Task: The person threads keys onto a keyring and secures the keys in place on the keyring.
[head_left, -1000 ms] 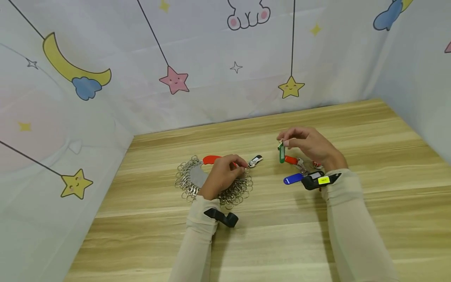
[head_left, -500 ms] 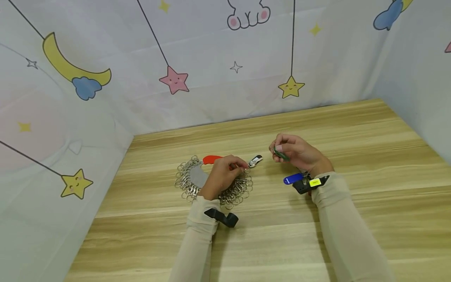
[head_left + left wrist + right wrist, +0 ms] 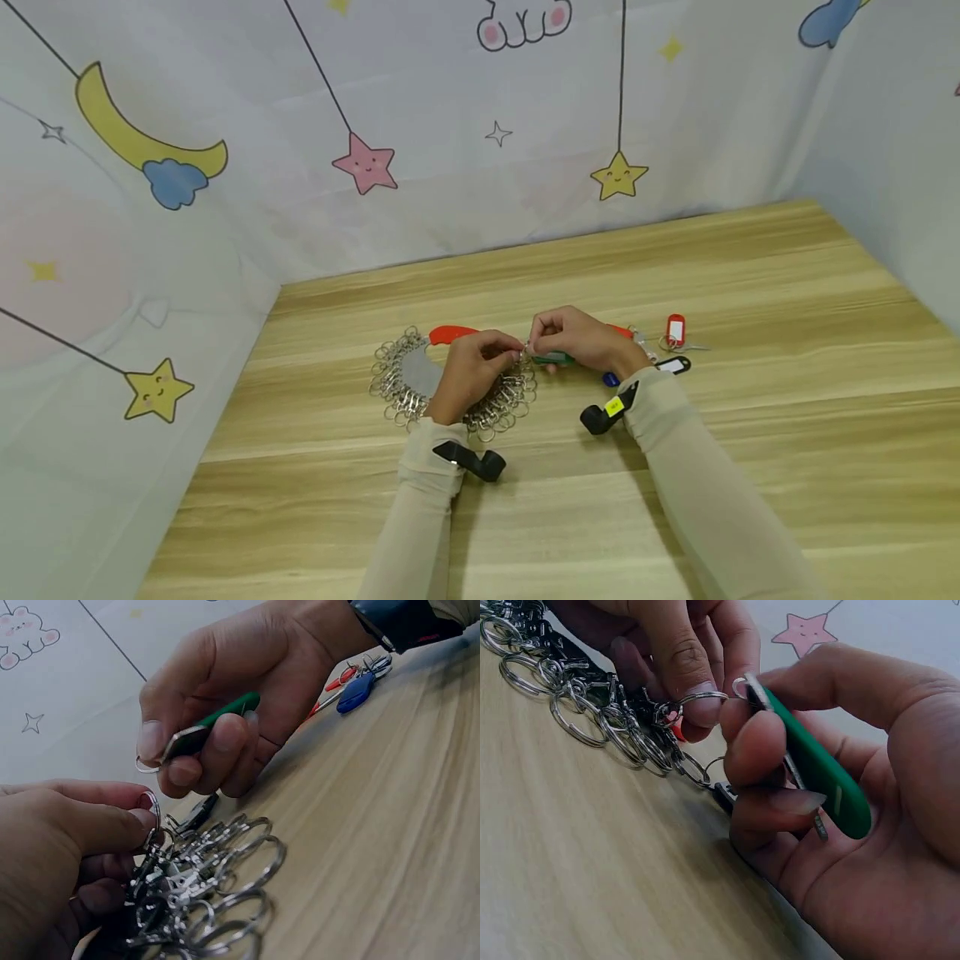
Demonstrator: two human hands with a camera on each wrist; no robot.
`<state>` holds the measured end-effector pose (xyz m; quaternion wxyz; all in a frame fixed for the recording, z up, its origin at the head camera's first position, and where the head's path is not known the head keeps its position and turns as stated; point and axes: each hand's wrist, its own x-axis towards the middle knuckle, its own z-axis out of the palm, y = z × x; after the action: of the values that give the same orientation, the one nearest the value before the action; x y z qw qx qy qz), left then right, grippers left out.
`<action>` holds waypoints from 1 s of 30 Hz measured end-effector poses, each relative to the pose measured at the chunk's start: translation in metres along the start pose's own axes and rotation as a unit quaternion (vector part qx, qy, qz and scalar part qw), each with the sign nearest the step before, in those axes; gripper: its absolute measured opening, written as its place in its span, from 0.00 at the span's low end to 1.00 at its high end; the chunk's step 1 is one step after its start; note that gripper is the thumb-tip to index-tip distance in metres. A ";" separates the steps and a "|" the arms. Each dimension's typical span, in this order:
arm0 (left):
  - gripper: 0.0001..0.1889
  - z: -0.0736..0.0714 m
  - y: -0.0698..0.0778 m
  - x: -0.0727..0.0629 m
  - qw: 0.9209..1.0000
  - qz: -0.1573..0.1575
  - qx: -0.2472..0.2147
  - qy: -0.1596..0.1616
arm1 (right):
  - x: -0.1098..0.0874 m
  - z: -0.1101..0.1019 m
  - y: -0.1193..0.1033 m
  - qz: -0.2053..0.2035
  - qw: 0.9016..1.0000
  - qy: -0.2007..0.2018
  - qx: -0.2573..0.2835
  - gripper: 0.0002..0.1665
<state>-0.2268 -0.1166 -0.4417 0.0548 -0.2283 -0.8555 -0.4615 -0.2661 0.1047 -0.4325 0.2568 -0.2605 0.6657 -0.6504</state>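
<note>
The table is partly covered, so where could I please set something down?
The table is bare left of the plate, along the curtain, between the sleeves and right of the loose tags. It is crowded among those tags and around the plate, where the left hand pinches a ring and the right hand holds a green tag.

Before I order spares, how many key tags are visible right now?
6: green tag in the right hand; black tag by the metal rings; near the right wrist, blue tag, second black tag, partly hidden red tag, second red tag. More may be hidden.
</note>
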 end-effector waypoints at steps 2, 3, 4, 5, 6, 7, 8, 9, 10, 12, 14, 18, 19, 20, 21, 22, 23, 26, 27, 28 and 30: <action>0.06 0.001 -0.001 0.000 1.000 0.005 -0.017 0.006 | 0.000 0.001 0.001 -0.001 1.000 0.010 -0.007 0.07; 0.06 0.002 -0.002 0.000 1.000 0.009 -0.024 0.008 | 0.000 0.001 0.001 -0.002 1.000 0.015 -0.008 0.08; 0.06 0.003 -0.002 0.000 0.999 0.011 -0.029 0.009 | 0.000 0.002 0.002 -0.001 1.000 0.020 -0.008 0.08; 0.06 0.003 -0.002 0.000 0.999 0.013 -0.032 0.011 | 0.000 0.002 0.002 0.000 1.000 0.024 -0.010 0.08; 0.07 0.004 -0.003 0.000 0.999 0.013 -0.034 0.012 | 0.000 0.002 0.002 0.001 1.000 0.028 -0.011 0.08; 0.06 0.004 -0.003 0.000 0.999 0.012 -0.034 0.014 | 0.000 0.002 0.003 0.003 0.999 0.032 -0.012 0.08; 0.06 0.005 -0.003 0.000 0.999 0.010 -0.034 0.015 | 0.000 0.003 0.003 0.005 0.999 0.035 -0.012 0.08; 0.06 0.005 -0.003 0.000 0.999 0.007 -0.034 0.016 | 0.000 0.003 0.003 0.007 0.999 0.038 -0.014 0.09; 0.06 0.005 -0.003 0.000 0.999 0.004 -0.034 0.017 | 0.001 0.003 0.003 0.008 0.999 0.041 -0.016 0.09; 0.06 0.006 -0.003 0.000 0.999 -0.003 -0.036 0.019 | 0.001 0.003 0.004 0.010 0.999 0.046 -0.023 0.09; 0.06 0.006 -0.003 0.000 0.999 -0.009 -0.040 0.019 | 0.001 0.003 0.004 0.011 0.998 0.048 -0.028 0.09; 0.05 0.006 -0.004 0.000 0.999 -0.021 -0.046 0.015 | 0.002 0.003 0.004 0.010 0.998 0.047 -0.030 0.09; 0.05 0.006 -0.004 0.000 0.998 -0.026 -0.047 0.014 | 0.002 0.003 0.004 0.008 0.999 0.046 -0.028 0.08; 0.05 0.006 -0.004 0.000 0.998 -0.031 -0.049 0.013 | 0.002 0.003 0.005 0.005 0.999 0.044 -0.026 0.08; 0.05 0.006 -0.004 0.000 0.998 -0.035 -0.052 0.013 | 0.002 0.003 0.005 0.002 0.999 0.042 -0.021 0.08; 0.05 0.005 -0.004 0.000 0.998 -0.040 -0.055 0.012 | 0.002 0.003 0.006 -0.001 0.999 0.040 -0.017 0.07; 0.05 0.005 -0.004 0.000 0.997 -0.046 -0.058 0.012 | 0.002 0.003 0.006 -0.004 0.999 0.038 -0.014 0.07; 0.05 0.005 -0.003 -0.001 0.996 -0.054 -0.066 0.010 | 0.002 0.003 0.007 -0.012 0.999 0.034 -0.008 0.07; 0.05 0.005 -0.003 -0.001 0.996 -0.056 -0.067 0.010 | 0.002 0.003 0.007 -0.013 0.999 0.033 -0.007 0.07; 0.05 0.005 -0.003 -0.001 0.996 -0.056 -0.067 0.010 | 0.002 0.003 0.007 -0.014 0.999 0.033 -0.006 0.06; 0.05 0.005 -0.002 -0.001 0.996 -0.054 -0.066 0.009 | 0.001 0.003 0.008 -0.013 0.999 0.038 -0.005 0.06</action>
<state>-0.2266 -0.1137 -0.4468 0.0221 -0.1809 -0.8338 -0.5211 -0.2650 0.1023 -0.4403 0.2217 -0.2459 0.6744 -0.6600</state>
